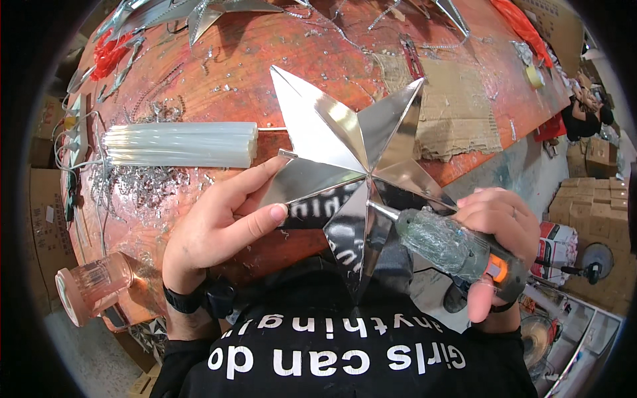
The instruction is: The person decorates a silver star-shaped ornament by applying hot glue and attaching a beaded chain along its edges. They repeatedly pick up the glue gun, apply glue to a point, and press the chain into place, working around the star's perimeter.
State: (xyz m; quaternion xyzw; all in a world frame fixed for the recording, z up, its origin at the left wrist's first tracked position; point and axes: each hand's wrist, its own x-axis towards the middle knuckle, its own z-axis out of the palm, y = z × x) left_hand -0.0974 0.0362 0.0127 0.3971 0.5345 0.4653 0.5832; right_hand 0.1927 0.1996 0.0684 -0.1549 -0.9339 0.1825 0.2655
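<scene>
Star (363,169) sits pinched in the left hand (219,222), while the right hand (507,222) clasps a glue gun (441,242).

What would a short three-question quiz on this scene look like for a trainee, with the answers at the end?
1. Multiple choice. What does the person's right hand hold?
A) scissors
B) a dark, film-wrapped glue gun with an orange part
C) a paintbrush

2. True or false? The ridged bundle of translucent whitish sticks lies to the left of the large, shiny silver star.

3. Count. How many points does that star have, including the one in the left hand?

Key: 1. B; 2. True; 3. Five.
</scene>
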